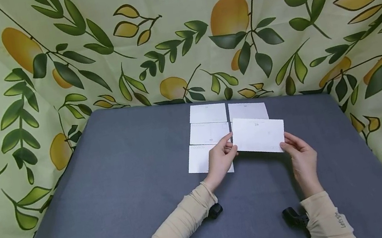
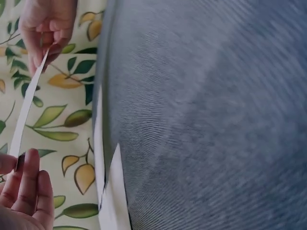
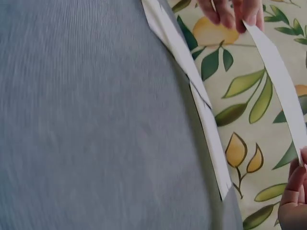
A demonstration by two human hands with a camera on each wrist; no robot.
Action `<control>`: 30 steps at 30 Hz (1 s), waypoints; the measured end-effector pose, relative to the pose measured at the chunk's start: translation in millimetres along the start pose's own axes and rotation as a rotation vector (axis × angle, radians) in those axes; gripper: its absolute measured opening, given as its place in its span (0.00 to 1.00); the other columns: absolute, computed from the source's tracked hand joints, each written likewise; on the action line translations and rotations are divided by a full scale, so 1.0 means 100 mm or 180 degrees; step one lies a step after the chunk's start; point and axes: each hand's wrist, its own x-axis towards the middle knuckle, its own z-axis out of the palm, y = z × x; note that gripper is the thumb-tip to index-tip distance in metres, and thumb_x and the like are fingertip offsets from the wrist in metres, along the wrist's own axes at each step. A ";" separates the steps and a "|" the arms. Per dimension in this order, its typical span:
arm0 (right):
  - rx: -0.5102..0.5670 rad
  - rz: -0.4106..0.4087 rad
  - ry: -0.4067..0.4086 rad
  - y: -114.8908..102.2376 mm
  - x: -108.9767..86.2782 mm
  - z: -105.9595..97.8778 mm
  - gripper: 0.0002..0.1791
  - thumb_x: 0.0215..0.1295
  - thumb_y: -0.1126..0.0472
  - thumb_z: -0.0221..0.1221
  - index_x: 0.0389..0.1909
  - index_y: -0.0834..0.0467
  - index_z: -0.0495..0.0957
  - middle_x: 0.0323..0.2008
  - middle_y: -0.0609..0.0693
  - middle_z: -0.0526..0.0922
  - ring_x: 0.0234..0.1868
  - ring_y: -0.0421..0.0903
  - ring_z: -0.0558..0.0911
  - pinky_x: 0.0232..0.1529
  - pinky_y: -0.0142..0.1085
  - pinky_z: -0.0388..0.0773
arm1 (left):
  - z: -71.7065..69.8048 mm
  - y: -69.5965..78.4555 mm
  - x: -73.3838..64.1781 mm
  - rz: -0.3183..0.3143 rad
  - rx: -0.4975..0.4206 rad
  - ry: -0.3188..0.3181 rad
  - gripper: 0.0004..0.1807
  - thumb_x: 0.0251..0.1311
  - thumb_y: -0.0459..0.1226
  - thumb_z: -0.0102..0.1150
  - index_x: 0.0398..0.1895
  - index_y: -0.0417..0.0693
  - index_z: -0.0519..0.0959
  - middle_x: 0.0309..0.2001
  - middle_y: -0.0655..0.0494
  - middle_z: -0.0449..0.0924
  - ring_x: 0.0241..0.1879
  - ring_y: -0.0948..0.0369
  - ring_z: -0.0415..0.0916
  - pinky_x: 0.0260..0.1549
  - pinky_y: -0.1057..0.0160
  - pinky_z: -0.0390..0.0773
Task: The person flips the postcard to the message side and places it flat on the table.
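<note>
A white paper card [image 1: 259, 135] with small faint writing near its top edge is held above the table between both hands. My left hand [image 1: 219, 158] pinches its left edge between thumb and fingers. At the lower right corner, my right hand [image 1: 303, 161] grips it with thumb and fingers. Both wrist views show the card nearly edge-on, raised off the table. Beneath and beside it lie more white cards: a left column of three, whose lowest card [image 1: 199, 159] is partly covered by my left hand, and a top right card [image 1: 248, 110] partly hidden by the held one.
A grey cloth-covered table [image 1: 127, 167] spreads under the cards, which lie toward its far edge. Behind and on both sides hangs a curtain [image 1: 180, 53] printed with fruit and leaves. Black wrist devices [image 1: 294, 217] sit by the beige sleeves [image 1: 188, 216].
</note>
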 end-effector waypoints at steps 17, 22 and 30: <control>-0.2379 0.0379 -0.0920 -0.42 -0.14 -0.05 0.28 0.59 0.57 0.62 0.58 0.63 0.69 0.29 0.45 0.73 0.24 0.34 0.68 0.26 0.28 0.67 | 0.07 -0.01 -0.03 -0.0018 0.1696 -0.0811 0.27 0.62 0.36 0.54 0.63 0.34 0.66 0.18 0.59 0.74 0.14 0.70 0.62 0.15 0.76 0.62; -0.2767 0.0255 -0.1207 -0.36 -0.12 -0.05 0.28 0.59 0.57 0.62 0.57 0.68 0.68 0.30 0.53 0.75 0.24 0.38 0.68 0.24 0.30 0.65 | 0.12 -0.01 -0.03 0.0028 0.2163 -0.0855 0.26 0.61 0.36 0.54 0.61 0.32 0.68 0.42 0.43 0.84 0.32 0.59 0.82 0.28 0.68 0.78; -0.2987 0.0247 -0.1384 -0.31 -0.12 -0.04 0.27 0.58 0.60 0.60 0.55 0.71 0.68 0.28 0.54 0.73 0.24 0.44 0.68 0.23 0.33 0.64 | 0.15 -0.02 -0.06 0.0094 0.2490 -0.1009 0.21 0.60 0.36 0.55 0.53 0.31 0.73 0.36 0.44 0.84 0.22 0.61 0.77 0.17 0.69 0.70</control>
